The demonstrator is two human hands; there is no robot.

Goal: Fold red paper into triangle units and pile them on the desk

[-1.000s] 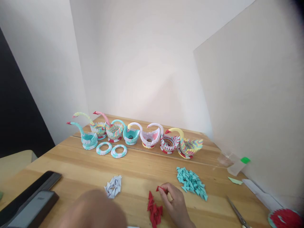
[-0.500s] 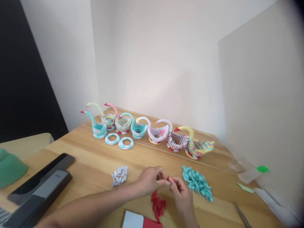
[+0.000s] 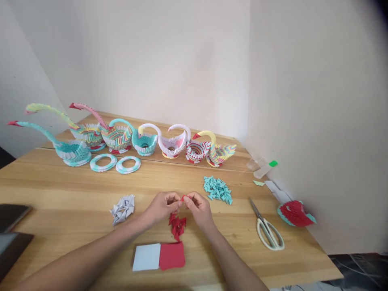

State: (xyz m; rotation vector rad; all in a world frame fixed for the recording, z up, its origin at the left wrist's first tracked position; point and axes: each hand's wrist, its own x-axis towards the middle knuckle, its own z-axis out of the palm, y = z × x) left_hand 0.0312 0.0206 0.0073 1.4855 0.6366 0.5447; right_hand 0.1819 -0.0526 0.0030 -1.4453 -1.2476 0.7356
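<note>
My left hand (image 3: 162,207) and my right hand (image 3: 197,208) meet over the middle of the wooden table (image 3: 60,190), fingertips pinching a small red folded paper piece (image 3: 183,197) between them. Just below the hands lies a small heap of red folded pieces (image 3: 177,225). Nearer to me lie a white paper square (image 3: 146,257) and a red paper square (image 3: 172,255) side by side. A pile of grey-white folded pieces (image 3: 123,208) sits left of my left hand, and a pile of teal folded pieces (image 3: 217,189) sits right of my right hand.
A row of several modular paper swans (image 3: 145,141) lines the back of the table, with two teal-and-white paper rings (image 3: 115,163) in front. Scissors (image 3: 266,226), a red and teal part-built model (image 3: 294,213) and a clear bottle with a green cap (image 3: 262,166) lie at right. Dark flat objects (image 3: 12,230) sit at left.
The view has swung right and dropped, showing the scissors and the table's right edge. My left hand came in from the lower left to join the right on the red piece.
</note>
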